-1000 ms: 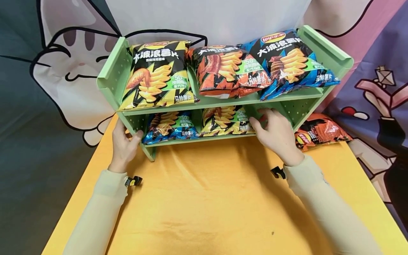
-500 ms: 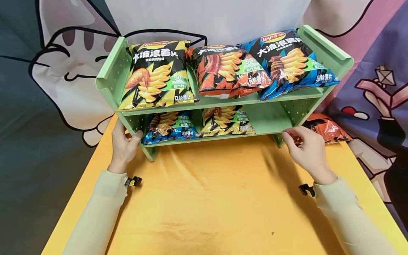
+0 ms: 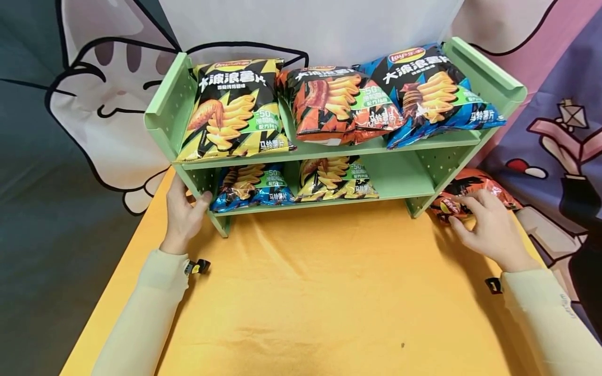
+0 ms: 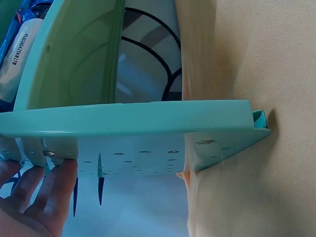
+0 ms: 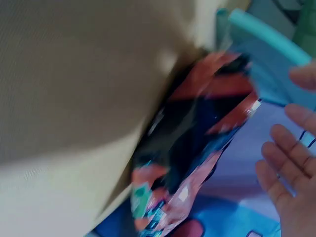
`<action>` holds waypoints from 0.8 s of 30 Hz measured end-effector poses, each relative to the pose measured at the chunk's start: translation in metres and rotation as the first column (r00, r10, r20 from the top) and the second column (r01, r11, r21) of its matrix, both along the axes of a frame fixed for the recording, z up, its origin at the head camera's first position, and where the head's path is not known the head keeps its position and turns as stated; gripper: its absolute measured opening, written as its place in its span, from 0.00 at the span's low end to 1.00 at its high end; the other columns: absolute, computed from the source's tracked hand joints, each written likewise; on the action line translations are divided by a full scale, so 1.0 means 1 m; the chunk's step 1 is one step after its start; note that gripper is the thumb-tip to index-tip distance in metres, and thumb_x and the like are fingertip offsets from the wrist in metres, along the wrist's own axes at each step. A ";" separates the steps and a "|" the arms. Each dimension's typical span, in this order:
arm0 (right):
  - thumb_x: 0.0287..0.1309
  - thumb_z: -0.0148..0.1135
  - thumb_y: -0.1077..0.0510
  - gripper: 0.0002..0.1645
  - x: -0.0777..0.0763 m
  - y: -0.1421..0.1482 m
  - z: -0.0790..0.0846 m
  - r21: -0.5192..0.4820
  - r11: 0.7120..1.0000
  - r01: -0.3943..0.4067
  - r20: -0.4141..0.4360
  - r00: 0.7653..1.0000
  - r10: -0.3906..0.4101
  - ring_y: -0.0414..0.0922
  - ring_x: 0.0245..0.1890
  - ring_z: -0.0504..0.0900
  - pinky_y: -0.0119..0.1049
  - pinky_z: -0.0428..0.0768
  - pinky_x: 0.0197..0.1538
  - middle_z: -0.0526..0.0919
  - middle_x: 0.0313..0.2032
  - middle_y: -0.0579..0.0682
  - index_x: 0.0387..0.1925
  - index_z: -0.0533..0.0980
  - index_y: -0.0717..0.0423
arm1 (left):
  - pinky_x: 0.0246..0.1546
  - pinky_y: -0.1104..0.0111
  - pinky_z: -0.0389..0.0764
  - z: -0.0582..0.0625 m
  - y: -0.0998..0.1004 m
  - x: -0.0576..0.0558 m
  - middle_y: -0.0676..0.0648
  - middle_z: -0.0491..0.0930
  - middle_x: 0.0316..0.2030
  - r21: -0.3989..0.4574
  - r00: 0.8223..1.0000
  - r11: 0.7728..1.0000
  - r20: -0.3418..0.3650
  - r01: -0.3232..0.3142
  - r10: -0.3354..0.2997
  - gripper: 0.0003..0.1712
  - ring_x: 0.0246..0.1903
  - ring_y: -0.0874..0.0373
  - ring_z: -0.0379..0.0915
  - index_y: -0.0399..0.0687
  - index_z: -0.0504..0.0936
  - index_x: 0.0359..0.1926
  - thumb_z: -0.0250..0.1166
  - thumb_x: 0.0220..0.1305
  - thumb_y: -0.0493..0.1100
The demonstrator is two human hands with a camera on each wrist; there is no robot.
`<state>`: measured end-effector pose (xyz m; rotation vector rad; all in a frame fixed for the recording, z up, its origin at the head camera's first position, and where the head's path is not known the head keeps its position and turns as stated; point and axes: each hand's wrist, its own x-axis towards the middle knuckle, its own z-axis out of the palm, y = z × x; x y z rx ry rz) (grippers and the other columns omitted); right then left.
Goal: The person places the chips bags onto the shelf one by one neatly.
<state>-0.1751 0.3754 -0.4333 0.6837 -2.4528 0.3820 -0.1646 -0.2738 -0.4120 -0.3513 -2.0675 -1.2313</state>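
Observation:
A green two-tier shelf (image 3: 400,175) stands on the table at the back. My left hand (image 3: 185,219) holds its left side panel, thumb at the front edge; in the left wrist view the fingers (image 4: 59,190) lie against the panel's outer face. A red-orange and black chip bag (image 3: 486,183) lies on the table at the right of the shelf. My right hand (image 3: 491,230) is over its near side, fingers spread and holding nothing. In the right wrist view that bag (image 5: 190,123) is blurred, with the fingers (image 5: 294,150) apart from it.
The upper tier bears a yellow bag (image 3: 230,109), a red bag (image 3: 338,104) and a blue bag (image 3: 428,94). Below lie a blue bag (image 3: 254,185) and a yellow bag (image 3: 334,180) at left and middle. A yellow cloth covers the table (image 3: 305,292).
My right hand has moved right, from the lower tier past the shelf's right leg to the red-orange chip bag, and its fingers have spread. The left hand stays at the shelf's side.

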 end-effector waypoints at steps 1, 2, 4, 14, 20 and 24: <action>0.41 0.70 0.55 0.33 -0.002 0.006 -0.001 0.022 1.000 -0.015 0.009 1.000 0.015 0.58 0.41 0.74 0.49 0.68 0.44 0.78 0.44 0.64 0.52 0.81 0.65 | 0.39 0.85 0.79 0.000 0.000 0.000 0.38 0.82 0.56 0.001 1.000 1.000 -0.001 -0.001 0.001 0.37 0.48 0.54 0.81 0.56 0.75 0.70 0.60 0.55 0.46; 0.38 0.70 0.54 0.37 -0.005 0.011 -0.001 0.048 0.998 -0.028 0.017 0.999 0.027 0.60 0.43 0.74 0.51 0.68 0.45 0.77 0.47 0.65 0.56 0.80 0.65 | 0.40 0.85 0.79 0.000 0.001 0.001 0.39 0.82 0.56 0.001 1.000 1.000 -0.001 -0.003 0.003 0.37 0.48 0.55 0.81 0.56 0.75 0.70 0.60 0.55 0.46; 0.34 0.70 0.53 0.45 -0.009 0.020 -0.001 0.099 0.994 -0.047 0.035 0.998 0.044 0.63 0.48 0.74 0.57 0.70 0.46 0.75 0.52 0.67 0.61 0.77 0.64 | 0.40 0.85 0.79 0.000 0.001 0.001 0.39 0.82 0.56 0.001 1.000 1.000 0.004 -0.002 0.002 0.38 0.48 0.55 0.81 0.56 0.74 0.70 0.60 0.55 0.46; 0.21 0.81 0.56 0.70 -0.035 0.049 -0.008 0.299 0.952 -0.059 0.054 0.998 0.045 0.74 0.60 0.69 0.72 0.69 0.57 0.68 0.65 0.75 0.75 0.64 0.61 | 0.39 0.85 0.78 -0.001 -0.001 0.001 0.39 0.82 0.57 -0.005 1.000 1.000 0.008 -0.012 0.012 0.38 0.48 0.56 0.81 0.56 0.74 0.71 0.59 0.54 0.45; 0.20 0.84 0.63 0.77 -0.044 0.050 -0.016 0.358 0.931 -0.076 0.114 0.993 0.037 0.74 0.67 0.64 0.71 0.63 0.68 0.64 0.69 0.77 0.80 0.57 0.59 | 0.37 0.85 0.79 -0.001 0.000 0.001 0.36 0.82 0.53 -0.001 1.000 1.000 0.008 -0.003 0.003 0.37 0.46 0.57 0.81 0.55 0.75 0.70 0.59 0.55 0.46; 0.25 0.76 0.70 0.74 -0.051 0.049 -0.021 0.371 0.925 -0.083 0.121 0.992 0.041 0.72 0.67 0.65 0.71 0.64 0.67 0.64 0.69 0.76 0.81 0.55 0.58 | 0.37 0.85 0.79 0.000 0.000 0.000 0.35 0.82 0.52 -0.001 1.000 1.000 0.014 0.003 -0.003 0.36 0.45 0.61 0.80 0.57 0.75 0.69 0.59 0.56 0.47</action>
